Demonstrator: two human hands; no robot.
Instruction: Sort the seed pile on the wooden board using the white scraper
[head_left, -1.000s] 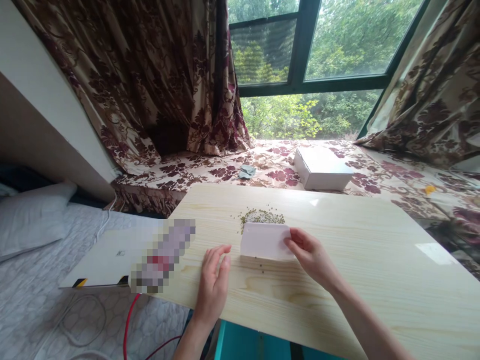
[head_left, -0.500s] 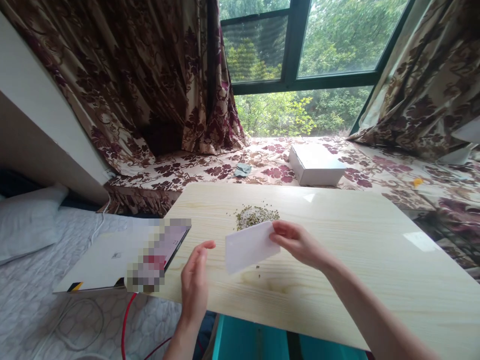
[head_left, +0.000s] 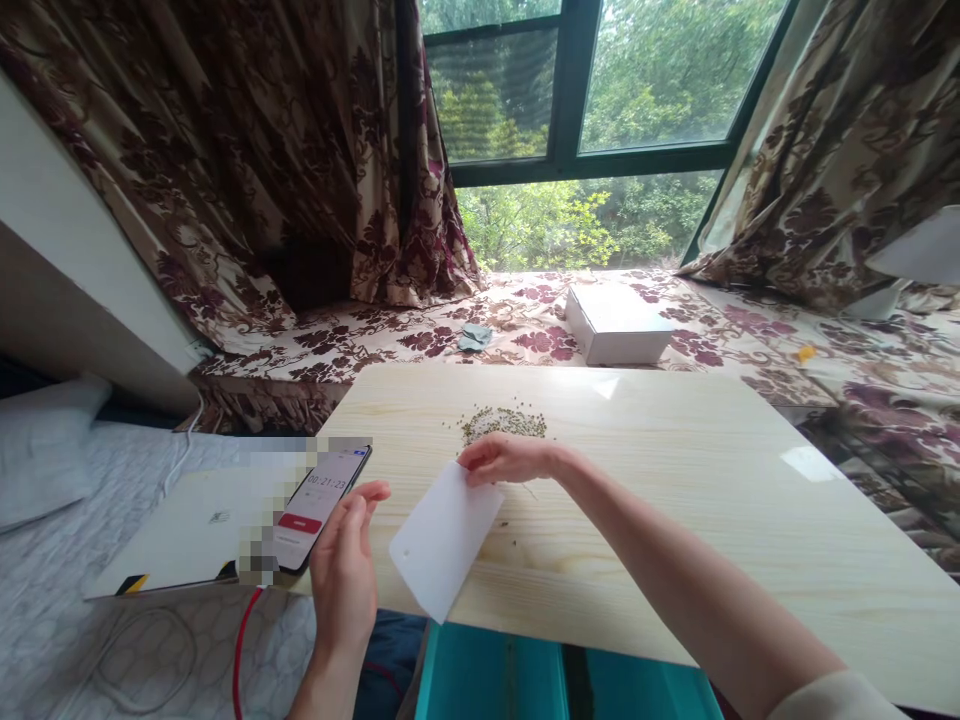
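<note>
My right hand [head_left: 510, 457] pinches one corner of a white card [head_left: 448, 545], which tilts down toward the near edge of the table and has a small hole near its far corner. Just beyond that hand lies a pile of small greenish and white grains [head_left: 499, 420], partly hidden by it. A few stray grains [head_left: 514, 543] lie to the right of the card. My left hand [head_left: 346, 565] is raised at the table's left edge with curved, open fingers and holds nothing. Beside it a phone [head_left: 319, 500] displays a timer.
The pale wooden table [head_left: 675, 520] stands before a cloth-covered window ledge with a white box [head_left: 619, 325] on it. Teal bins [head_left: 491, 675] sit below the near edge. A white flat box [head_left: 187, 525] and a red cable [head_left: 244, 640] are at left.
My right hand has moved left and turned the card so it points down toward me. My left hand has shifted left and lower, toward the phone. The view has shifted slightly.
</note>
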